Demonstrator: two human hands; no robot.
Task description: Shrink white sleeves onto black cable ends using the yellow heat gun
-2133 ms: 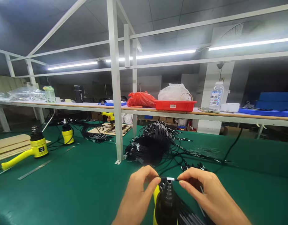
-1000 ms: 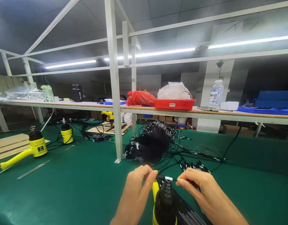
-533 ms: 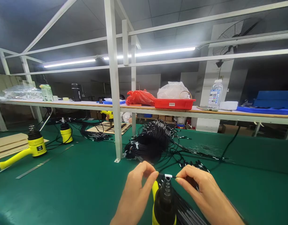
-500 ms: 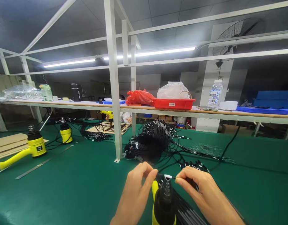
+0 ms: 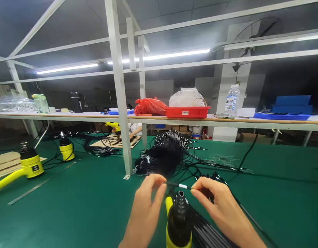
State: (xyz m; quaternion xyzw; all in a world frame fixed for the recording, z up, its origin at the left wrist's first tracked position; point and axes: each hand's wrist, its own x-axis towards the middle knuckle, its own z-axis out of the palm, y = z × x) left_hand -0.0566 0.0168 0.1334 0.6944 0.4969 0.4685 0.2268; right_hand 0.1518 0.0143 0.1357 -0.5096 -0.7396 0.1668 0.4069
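Between my two hands a thin black cable [image 5: 172, 184] is stretched nearly level, with a white sleeve [image 5: 183, 186] around it. My left hand [image 5: 146, 203] pinches its left end between thumb and fingertips. On the other side, my right hand [image 5: 218, 199] pinches the cable just right of the white sleeve. Right below the sleeve, a yellow and black heat gun [image 5: 180, 220] stands with its metal nozzle pointing up, a small gap apart from the cable. A bundle of black cables [image 5: 207, 230] lies beside the heat gun, partly under my right forearm.
A large coil of black cables [image 5: 161, 158] lies behind my hands, by a white shelf post [image 5: 120, 103]. More heat guns [image 5: 32, 163] stand at the left. The shelf holds a red tray [image 5: 187, 112] and a bottle [image 5: 231, 101]. Behind it, another person's arm [image 5: 135, 129] shows.
My hands have lifted the cable slightly, so the white sleeve is now farther above the nozzle and straighter. The whole view has shifted a little, with things appearing farther left.
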